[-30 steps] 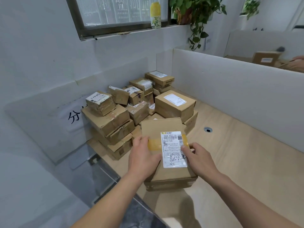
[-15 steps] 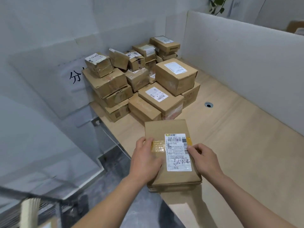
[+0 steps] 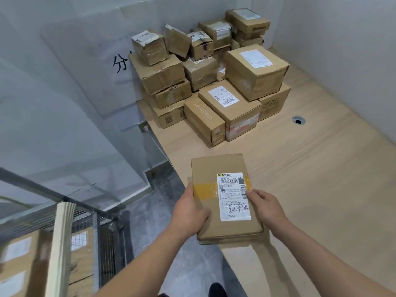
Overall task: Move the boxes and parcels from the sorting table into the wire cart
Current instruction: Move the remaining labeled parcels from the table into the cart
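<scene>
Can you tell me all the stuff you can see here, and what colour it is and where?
flat parcel: one, brown with a white label, held at the table's near edge
stacked boxes: more than ten, brown, far end of the table
sorting table: one, pale wood, right side
cable hole: one, dark, in the tabletop
wire cart: one, grey metal, lower left, brown boxes inside
left hand: one, on the parcel's left edge
right hand: one, on the parcel's right edge

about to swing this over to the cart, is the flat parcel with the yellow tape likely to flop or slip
The flat parcel probably stays stiff: its cardboard edges look straight, unbent between the left hand and right hand. It is thin, so likely light. The glossy yellow tape and label may be slick; the bare cardboard should grip better.
</scene>
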